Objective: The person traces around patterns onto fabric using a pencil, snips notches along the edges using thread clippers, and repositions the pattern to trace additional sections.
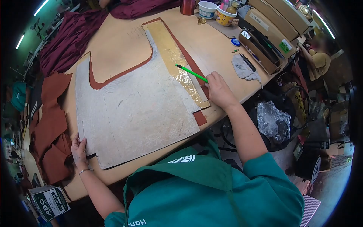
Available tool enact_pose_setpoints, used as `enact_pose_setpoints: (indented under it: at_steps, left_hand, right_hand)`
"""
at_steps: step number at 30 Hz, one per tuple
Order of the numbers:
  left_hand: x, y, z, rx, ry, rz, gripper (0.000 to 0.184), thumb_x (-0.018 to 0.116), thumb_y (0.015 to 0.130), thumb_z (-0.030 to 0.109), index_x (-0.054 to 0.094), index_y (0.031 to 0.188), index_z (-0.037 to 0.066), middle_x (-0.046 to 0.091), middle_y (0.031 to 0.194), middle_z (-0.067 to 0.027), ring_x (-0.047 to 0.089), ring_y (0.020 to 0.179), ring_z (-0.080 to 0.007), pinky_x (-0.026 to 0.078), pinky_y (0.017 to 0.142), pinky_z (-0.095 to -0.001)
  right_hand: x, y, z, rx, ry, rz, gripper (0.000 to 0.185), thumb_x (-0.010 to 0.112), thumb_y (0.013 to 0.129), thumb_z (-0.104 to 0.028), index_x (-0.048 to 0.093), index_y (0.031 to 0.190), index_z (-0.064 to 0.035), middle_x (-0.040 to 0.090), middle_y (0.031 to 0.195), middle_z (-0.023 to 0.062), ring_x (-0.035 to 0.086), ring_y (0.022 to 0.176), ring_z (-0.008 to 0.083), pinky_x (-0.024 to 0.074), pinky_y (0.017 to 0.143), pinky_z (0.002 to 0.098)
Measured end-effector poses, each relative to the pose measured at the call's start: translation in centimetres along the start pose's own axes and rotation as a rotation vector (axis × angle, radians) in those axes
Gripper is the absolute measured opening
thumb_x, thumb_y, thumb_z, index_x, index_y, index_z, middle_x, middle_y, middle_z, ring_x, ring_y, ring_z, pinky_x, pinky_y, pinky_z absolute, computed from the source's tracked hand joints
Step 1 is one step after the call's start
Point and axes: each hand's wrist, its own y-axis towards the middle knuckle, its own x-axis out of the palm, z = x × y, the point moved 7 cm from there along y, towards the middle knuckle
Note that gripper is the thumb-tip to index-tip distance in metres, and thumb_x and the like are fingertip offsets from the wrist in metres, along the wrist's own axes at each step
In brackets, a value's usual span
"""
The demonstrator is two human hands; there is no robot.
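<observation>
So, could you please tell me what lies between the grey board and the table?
A brown sheet lies between the grey board and the table; the head view shows parts of its edge sticking out.

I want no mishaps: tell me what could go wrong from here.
The grey panel could slip over the rust-brown material, as the left hand is at just one edge and the right hand holds a green pencil. The panel's near right corner lies close to the edge of the table, so the green clothing might nudge it.
</observation>
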Motion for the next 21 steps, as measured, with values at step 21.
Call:
enact_pose_setpoints:
  at_steps: [21]
  left_hand:
    - [36.6, -16.0, 18.0, 0.964, 0.921, -0.573, 0.072, 0.069, 0.063, 0.021, 0.039, 0.123, -0.004, 0.04, 0.127, -0.0207, 0.041, 0.115, -0.0392, 0.037, 0.093, -0.0448]
  right_hand:
    - [-2.2, -2.7, -1.0, 0.382, 0.957, -0.204, 0.01, 0.048, 0.087, -0.008, 0.052, 0.092, -0.0007, 0.055, 0.078, 0.0031, 0.053, 0.073, 0.0092, 0.0445, 0.068, 0.0233]
